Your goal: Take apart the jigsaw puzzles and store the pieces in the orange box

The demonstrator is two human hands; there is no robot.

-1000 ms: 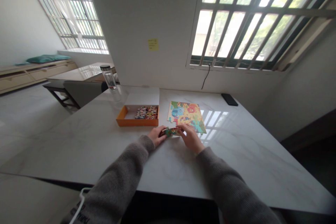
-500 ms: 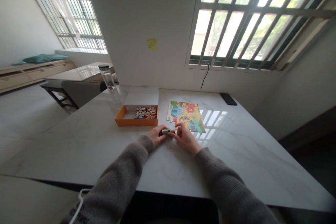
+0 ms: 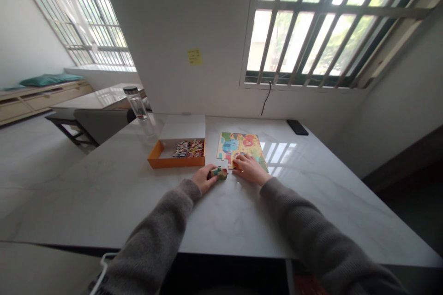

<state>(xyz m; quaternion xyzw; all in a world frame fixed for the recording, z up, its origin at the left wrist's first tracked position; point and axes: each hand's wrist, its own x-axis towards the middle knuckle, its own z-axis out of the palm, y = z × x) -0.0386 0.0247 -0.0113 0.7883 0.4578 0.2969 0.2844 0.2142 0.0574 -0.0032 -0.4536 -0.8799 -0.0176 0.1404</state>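
My left hand (image 3: pixel 204 179) is closed around a few joined or stacked puzzle pieces (image 3: pixel 221 174), green and cream on top, just above the table in front of the puzzle. The partly assembled jigsaw puzzle (image 3: pixel 226 145) lies flat, with a blue elephant-like figure and a red lion-like one. At its near edge is my right hand (image 3: pixel 251 169), fingers bent down over the lower middle. A small orange-coloured puzzle piece (image 3: pixel 236 165) shows under its fingertips, and the hand hides the puzzle's lower right part.
Left of the puzzle stands an orange box (image 3: pixel 176 162) with many pieces packed upright inside. A clear bottle (image 3: pixel 136 103) is at the table's far left. A black phone (image 3: pixel 297 127) lies at the back right. A yellow note (image 3: pixel 194 57) sticks to the wall.
My right hand has moved from beside the left hand's pieces up and right onto the puzzle's near edge. My left hand still holds its pieces, now tilted more toward me. The view has shifted slightly.
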